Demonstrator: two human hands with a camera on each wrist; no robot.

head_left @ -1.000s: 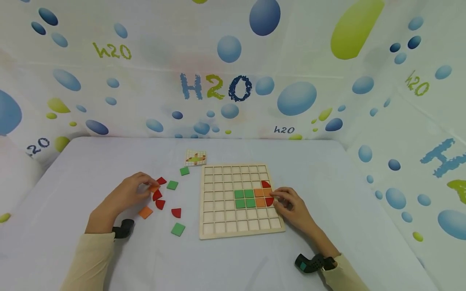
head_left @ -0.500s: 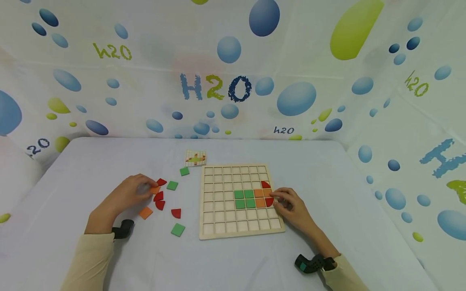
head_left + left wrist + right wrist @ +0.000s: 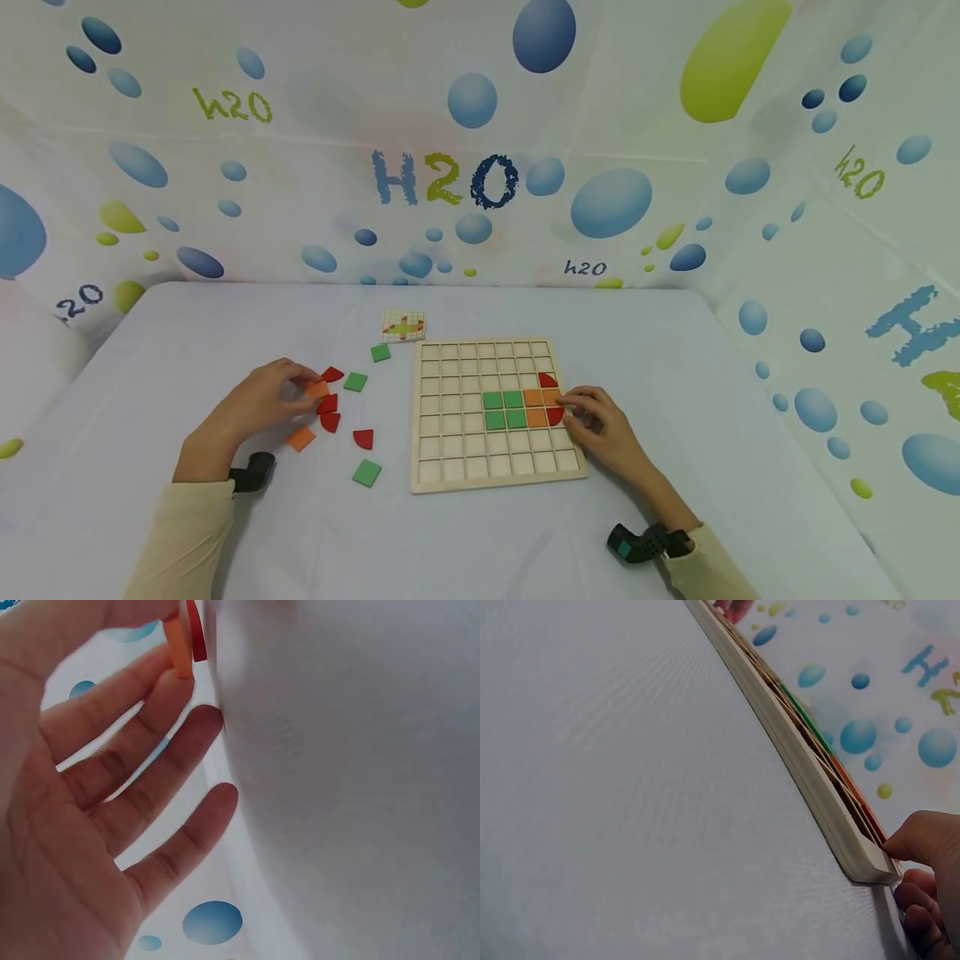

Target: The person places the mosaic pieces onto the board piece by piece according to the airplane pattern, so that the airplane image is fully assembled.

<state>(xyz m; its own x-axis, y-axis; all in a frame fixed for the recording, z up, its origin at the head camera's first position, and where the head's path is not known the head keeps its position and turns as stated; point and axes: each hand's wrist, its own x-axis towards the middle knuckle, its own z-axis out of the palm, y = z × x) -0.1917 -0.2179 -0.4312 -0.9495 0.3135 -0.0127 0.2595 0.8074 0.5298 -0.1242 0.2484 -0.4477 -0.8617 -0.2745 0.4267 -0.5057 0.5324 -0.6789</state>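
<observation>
On the left of the table, in the head view, we see the left hand pinching an orange tile beside loose red pieces; we take the step to be a pickup, next calling for a clean lift. In the left wrist view, its grip is narrow, the spare fingers spread. In the right wrist view, we find the right hand lightly gripping the board by its edge.
</observation>
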